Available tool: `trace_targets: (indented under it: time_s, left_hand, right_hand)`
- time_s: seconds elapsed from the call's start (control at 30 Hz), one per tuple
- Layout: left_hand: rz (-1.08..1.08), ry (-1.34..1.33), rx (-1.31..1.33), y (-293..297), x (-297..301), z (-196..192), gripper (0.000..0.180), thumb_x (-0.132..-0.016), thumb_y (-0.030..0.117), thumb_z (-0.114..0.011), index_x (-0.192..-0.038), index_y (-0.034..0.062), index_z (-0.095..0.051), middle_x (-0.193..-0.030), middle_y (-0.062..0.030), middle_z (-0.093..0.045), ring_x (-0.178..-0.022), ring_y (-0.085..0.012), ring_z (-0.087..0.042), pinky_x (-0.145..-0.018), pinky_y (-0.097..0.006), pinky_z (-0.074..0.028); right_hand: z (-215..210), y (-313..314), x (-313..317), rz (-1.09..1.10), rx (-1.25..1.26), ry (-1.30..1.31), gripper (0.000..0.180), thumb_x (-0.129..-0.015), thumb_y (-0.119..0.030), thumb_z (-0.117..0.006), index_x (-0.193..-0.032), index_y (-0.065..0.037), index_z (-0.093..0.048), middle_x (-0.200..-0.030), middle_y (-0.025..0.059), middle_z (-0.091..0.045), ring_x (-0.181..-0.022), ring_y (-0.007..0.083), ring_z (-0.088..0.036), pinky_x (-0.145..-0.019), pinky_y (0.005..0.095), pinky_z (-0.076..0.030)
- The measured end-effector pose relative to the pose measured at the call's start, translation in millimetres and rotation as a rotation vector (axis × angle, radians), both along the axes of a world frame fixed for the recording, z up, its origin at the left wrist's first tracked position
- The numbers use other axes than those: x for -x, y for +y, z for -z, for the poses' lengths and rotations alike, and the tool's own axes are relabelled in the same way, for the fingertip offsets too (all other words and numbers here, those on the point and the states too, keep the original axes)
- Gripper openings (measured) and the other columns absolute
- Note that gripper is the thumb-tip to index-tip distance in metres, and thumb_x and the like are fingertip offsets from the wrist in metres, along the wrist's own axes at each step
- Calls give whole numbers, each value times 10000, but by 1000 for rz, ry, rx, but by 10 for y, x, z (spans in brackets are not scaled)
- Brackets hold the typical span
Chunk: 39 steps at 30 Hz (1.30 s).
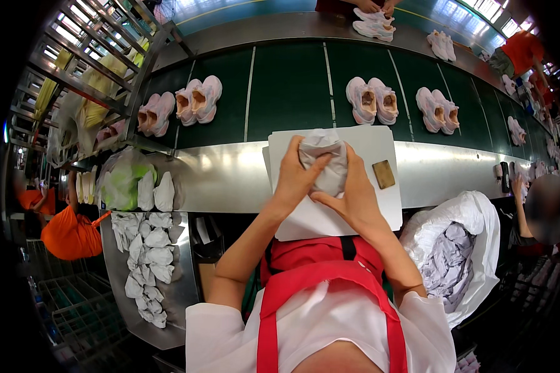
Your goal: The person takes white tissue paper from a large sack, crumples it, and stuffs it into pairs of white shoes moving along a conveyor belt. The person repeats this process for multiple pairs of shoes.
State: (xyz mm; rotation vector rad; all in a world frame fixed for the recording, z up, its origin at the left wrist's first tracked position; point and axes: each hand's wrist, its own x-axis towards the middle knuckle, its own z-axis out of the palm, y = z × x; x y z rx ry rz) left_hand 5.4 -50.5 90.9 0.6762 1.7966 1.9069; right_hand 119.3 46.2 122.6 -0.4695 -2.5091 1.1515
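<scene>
A crumpled wad of white tissue paper (325, 160) is held between both hands over a white board (379, 146) in front of me. My left hand (296, 175) grips the wad from the left with the thumb pressed onto its top. My right hand (352, 198) cups it from the right and underneath. A small brown block (384, 174) lies on the board just right of my right hand.
A green conveyor belt (289, 87) beyond the board carries pairs of pale pink shoes (371, 99). A metal tray (115, 280) at left holds several paper wads (148, 261). A white bag of tissue paper (460, 248) stands at right. Other people work around.
</scene>
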Motion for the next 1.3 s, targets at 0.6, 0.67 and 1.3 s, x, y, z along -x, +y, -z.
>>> trace_targets:
  time_s: [0.6, 0.67, 1.3]
  left_hand:
    - [-133, -483, -279, 74, 550, 423, 258, -898, 257, -610, -714, 97, -527, -563, -26, -540, -616, -179, -600, -860, -377, -484]
    - [-55, -472, -299, 25, 721, 566, 223, -918, 263, -577, -824, 61, -562, -673, -55, -583, -676, -161, -563, -866, -359, -460]
    - [-237, 517, 1022, -409, 3927, 1995, 243, -820, 155, -546, -918, -45, -642, -955, -245, -647, -901, -358, -639, -772, -446, -508]
  right_hand:
    - [408, -314, 505, -89, 258, -84, 467, -784, -144, -651, -1177, 6, -448, -944, 227, -623, -861, 363, -641, -756, 378, -495]
    - [590, -361, 637, -11, 194, -167, 442, -791, -148, -652, -1167, -9, -466, -889, 239, -625, -810, 390, -639, -719, 389, -498]
    - [954, 131, 365, 341, 22, -263, 411, -736, -224, -694, -1069, -59, -518, -767, 213, -642, -734, 387, -644, -631, 409, -497]
